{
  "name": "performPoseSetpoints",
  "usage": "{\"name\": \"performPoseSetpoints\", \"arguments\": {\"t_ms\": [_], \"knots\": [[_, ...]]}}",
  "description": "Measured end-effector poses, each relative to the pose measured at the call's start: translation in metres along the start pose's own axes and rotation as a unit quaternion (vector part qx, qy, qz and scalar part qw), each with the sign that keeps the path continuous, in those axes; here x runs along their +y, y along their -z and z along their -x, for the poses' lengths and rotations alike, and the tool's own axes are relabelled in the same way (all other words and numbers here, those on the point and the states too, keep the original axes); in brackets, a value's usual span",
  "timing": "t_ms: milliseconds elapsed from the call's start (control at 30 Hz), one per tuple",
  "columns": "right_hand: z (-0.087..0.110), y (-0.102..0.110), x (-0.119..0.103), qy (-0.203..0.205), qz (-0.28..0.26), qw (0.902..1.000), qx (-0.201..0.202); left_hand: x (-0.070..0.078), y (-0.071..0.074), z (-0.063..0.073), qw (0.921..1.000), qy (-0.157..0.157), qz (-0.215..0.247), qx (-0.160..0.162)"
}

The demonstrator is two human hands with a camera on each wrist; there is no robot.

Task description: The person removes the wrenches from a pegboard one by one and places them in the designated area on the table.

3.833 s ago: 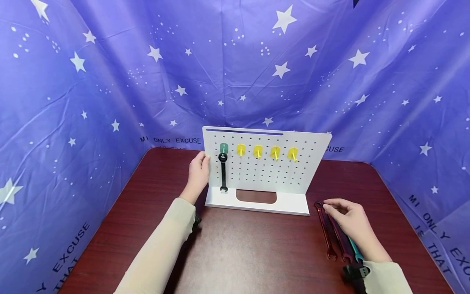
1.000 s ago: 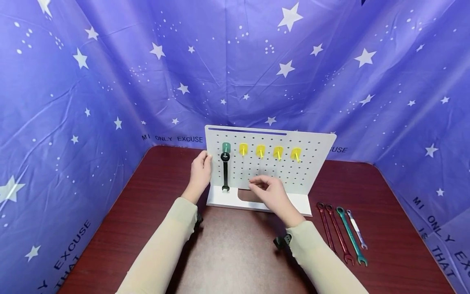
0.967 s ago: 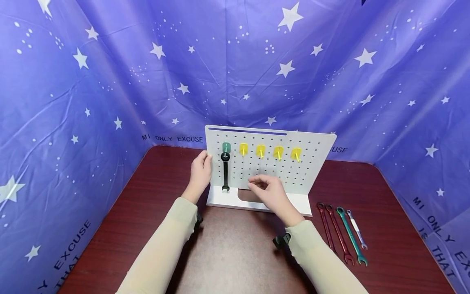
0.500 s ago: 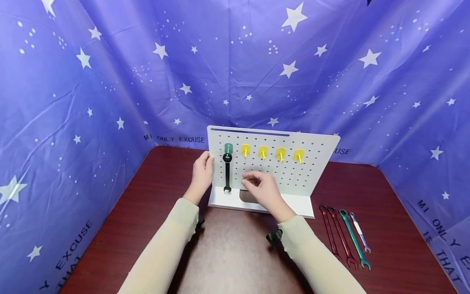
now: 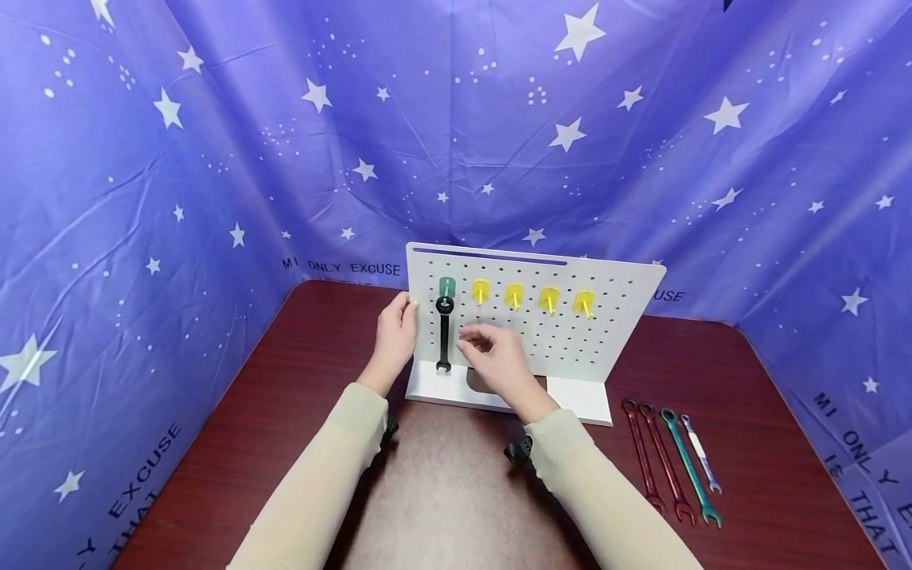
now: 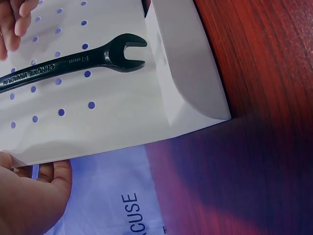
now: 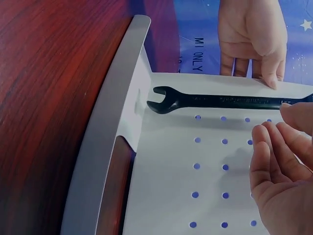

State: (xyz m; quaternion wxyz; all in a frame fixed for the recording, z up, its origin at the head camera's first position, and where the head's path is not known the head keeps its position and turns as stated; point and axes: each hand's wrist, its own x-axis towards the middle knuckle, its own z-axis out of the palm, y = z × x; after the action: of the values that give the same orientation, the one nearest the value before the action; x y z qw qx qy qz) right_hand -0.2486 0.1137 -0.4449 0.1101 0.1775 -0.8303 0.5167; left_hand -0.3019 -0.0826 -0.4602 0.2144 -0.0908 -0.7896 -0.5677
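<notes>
A white pegboard stands upright on its base. My left hand grips the board's left edge, the thumb on the front face and the fingers behind. From the green hook hangs a black combination wrench, its open end down near the base. Just right of that wrench is my right hand, its fingers loosely bent and the thumb apart. Nothing shows between them in the right wrist view, where the wrench shaft lies close to the fingertips; contact cannot be told.
Several yellow hooks continue the row rightward. On the table's right lie two red wrenches, a green wrench and a smaller silver one with a white band. A starry blue curtain surrounds the table.
My right hand has come from the wrenches on the right to the board, then slid left toward the hanging wrench. My left hand has kept its grip on the edge.
</notes>
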Motion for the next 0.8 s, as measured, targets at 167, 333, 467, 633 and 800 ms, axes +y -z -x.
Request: {"name": "performPoseSetpoints", "arguments": {"t_ms": [167,333,467,633,800], "knots": [[-0.006,-0.008,-0.002,0.032,0.013,0.9994,0.001,0.000,0.001,0.000,1.0000,-0.001,0.000,0.001],[-0.011,-0.015,-0.003,0.060,0.041,0.9973,-0.005,-0.001,0.002,0.000,1.0000,0.000,0.003,-0.004],[-0.015,-0.019,-0.003,0.068,0.053,0.9963,-0.003,-0.002,0.001,0.001,1.0000,-0.001,0.004,-0.005],[-0.019,-0.021,-0.004,0.068,0.058,0.9960,0.006,-0.003,0.000,0.001,0.9999,0.003,0.005,-0.008],[-0.020,-0.021,-0.005,0.025,0.018,0.9995,0.009,-0.004,-0.001,-0.001,0.9999,0.005,0.002,-0.009]]}}
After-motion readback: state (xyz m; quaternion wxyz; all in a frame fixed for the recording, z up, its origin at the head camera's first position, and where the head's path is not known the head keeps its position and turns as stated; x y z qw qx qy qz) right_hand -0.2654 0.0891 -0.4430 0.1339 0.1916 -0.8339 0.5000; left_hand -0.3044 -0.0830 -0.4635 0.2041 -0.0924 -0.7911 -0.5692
